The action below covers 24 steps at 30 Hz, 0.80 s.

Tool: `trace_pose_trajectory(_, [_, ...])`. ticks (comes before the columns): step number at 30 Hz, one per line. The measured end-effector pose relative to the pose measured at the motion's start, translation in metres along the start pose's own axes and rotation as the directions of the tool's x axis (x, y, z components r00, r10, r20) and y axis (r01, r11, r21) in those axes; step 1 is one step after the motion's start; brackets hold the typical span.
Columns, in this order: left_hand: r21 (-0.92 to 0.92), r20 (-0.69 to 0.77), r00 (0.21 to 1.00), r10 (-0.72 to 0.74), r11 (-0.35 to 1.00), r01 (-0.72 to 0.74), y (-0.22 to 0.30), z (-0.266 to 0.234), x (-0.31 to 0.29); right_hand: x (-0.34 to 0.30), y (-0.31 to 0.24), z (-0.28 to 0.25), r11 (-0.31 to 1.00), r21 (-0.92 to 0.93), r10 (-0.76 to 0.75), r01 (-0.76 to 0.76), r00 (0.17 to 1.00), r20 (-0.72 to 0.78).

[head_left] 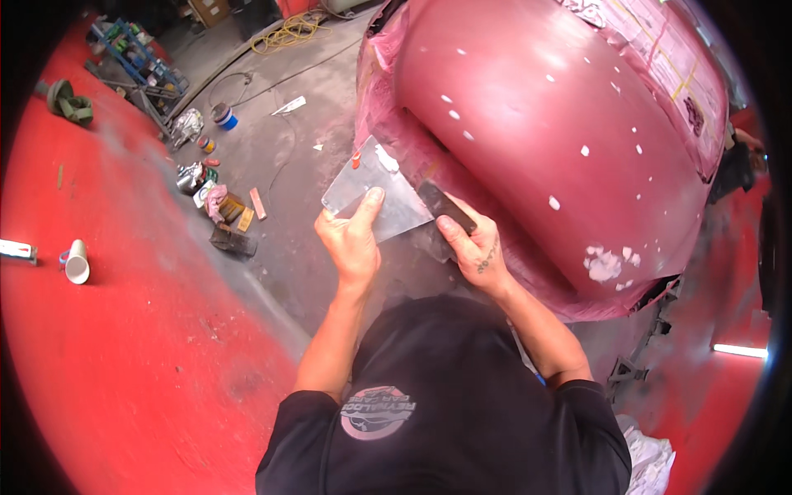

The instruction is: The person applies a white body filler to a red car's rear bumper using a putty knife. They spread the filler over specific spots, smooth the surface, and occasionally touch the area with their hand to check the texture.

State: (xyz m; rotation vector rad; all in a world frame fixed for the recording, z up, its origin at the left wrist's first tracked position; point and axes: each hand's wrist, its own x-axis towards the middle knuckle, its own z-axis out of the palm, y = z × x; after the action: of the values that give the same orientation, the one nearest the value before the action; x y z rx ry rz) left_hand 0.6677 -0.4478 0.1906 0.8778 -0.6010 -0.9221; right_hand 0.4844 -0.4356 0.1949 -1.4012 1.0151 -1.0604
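Observation:
My left hand (pixel 353 239) is closed on a flat grey mixing plate (pixel 394 202), thumb on top. On the plate sit a white smear of putty (pixel 385 158) and a small orange-red dab (pixel 356 161). My right hand (pixel 478 252) grips a dark-handled spreader (pixel 445 206) close to the plate's right corner; its lower part is partly hidden by my fingers. Just beyond my hands is a reddish car hood (pixel 503 107) with several white putty spots, the largest patch (pixel 604 264) near its lower right corner.
Pink masking film (pixel 652 33) covers the windshield area. To the left on the floor stand a blue can (pixel 223 116), several other cans, and a dark block (pixel 233 241). A white cup (pixel 77 262) is by the red wall (pixel 165 355). A yellow hose (pixel 289 33) lies at the back.

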Motion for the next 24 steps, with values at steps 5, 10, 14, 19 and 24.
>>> trace_pose_trajectory(5, [0.070, -0.110, 0.993, -0.042, 0.996, 0.050, 0.002, -0.003, 0.007, 0.004, 0.020, -0.025, 0.905, -0.385, 0.329, -0.180, 0.870, 0.367])
trace_pose_trajectory(10, [-0.167, 0.148, 0.928, -0.343, 0.916, 0.365, 0.012, -0.018, 0.012, 0.011, 0.038, -0.048, 0.842, -0.498, -0.187, 0.209, 0.978, 0.095])
trace_pose_trajectory(14, [-0.143, 0.433, 0.755, -0.492, 0.790, 0.596, -0.003, -0.014, -0.016, 0.024, 0.010, -0.049, 0.358, -0.878, -0.525, 0.319, 0.846, 0.093])
trace_pose_trajectory(19, [-0.087, 0.472, 0.710, -0.523, 0.774, 0.628, 0.001, 0.008, -0.026, 0.022, -0.005, -0.047, 0.254, -0.866, -0.692, 0.431, 0.706, 0.149])
trace_pose_trajectory(24, [-0.039, 0.405, 0.765, -0.501, 0.826, 0.562, 0.002, 0.003, -0.016, 0.003, -0.010, -0.058, 0.740, -0.543, -0.585, 0.398, 0.779, -0.225])
